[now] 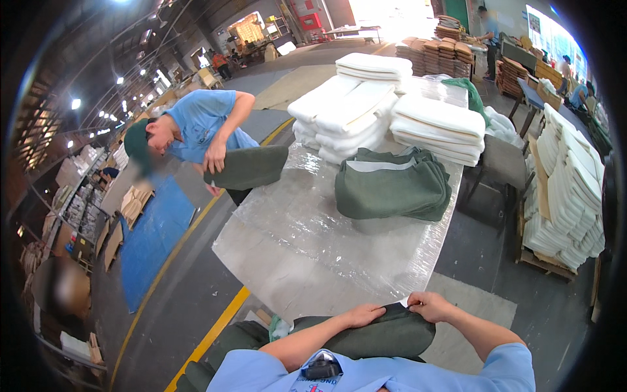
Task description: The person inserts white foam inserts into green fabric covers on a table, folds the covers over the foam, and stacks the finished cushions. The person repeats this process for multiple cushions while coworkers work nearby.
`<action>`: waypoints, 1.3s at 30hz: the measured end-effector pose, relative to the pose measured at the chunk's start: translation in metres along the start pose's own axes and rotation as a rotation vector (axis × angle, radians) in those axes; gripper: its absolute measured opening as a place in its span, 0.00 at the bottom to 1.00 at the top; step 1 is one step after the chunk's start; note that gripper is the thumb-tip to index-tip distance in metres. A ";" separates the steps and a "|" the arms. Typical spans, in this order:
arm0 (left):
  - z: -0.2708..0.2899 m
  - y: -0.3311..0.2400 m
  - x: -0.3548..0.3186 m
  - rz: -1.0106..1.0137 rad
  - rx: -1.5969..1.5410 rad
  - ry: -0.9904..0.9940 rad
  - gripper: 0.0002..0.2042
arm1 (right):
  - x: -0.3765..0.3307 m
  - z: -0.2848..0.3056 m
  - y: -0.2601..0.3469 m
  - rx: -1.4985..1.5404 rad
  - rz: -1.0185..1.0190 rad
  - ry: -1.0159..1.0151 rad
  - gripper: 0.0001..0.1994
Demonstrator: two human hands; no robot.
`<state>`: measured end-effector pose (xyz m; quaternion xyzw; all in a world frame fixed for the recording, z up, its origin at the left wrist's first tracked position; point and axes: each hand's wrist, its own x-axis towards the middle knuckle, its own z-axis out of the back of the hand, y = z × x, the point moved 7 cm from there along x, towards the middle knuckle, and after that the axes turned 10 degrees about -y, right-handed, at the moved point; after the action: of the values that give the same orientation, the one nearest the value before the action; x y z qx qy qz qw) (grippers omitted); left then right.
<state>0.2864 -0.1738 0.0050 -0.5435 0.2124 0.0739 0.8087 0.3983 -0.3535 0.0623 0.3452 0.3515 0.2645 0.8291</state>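
**Two workers, two green cushions at the wrapped table**

Close by, at the near edge of the long table covered in clear plastic sheeting [307, 228], a person in a light blue shirt presses a dark green fabric cushion cover [385, 333] against their body. The left hand [366, 315] lies on its upper edge with the fingers pinching the cloth. The right hand [428, 304] is clenched on the same edge just beside it, gripping the fabric where a sliver of white filling shows at the opening.

Further up the table sits a stack of folded dark green covers [392, 186], and behind it tall piles of white foam pads [385, 108]. A second worker in a blue shirt and green cap [196, 127] bends at the table's left side, one hand resting on another green cushion [248, 166] held against the table edge.

To the right, a pallet stacked with white pads [565, 196] stands on the grey floor. A yellow floor line [209, 333] runs along the left of the table, beside a blue tarpaulin [153, 235].
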 end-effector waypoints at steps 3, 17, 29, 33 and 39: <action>0.001 -0.003 0.004 -0.039 0.103 0.015 0.26 | -0.013 -0.006 -0.003 0.045 -0.008 -0.051 0.08; -0.029 0.028 0.027 0.125 0.041 0.168 0.24 | -0.043 -0.015 -0.030 0.233 -0.170 -0.262 0.08; -0.023 -0.021 0.027 -0.517 0.583 -0.197 0.17 | -0.030 -0.007 -0.042 0.026 -0.052 -0.239 0.08; -0.023 -0.021 0.030 -0.428 0.665 -0.141 0.16 | -0.045 0.000 -0.086 0.465 -0.098 -0.648 0.08; -0.022 0.009 0.036 -0.233 0.528 -0.017 0.17 | -0.090 -0.130 -0.164 1.443 -0.431 -1.198 0.19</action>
<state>0.3099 -0.1946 -0.0248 -0.3344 0.1538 -0.0730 0.9269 0.2759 -0.4666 -0.0926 0.7777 0.0036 -0.3938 0.4899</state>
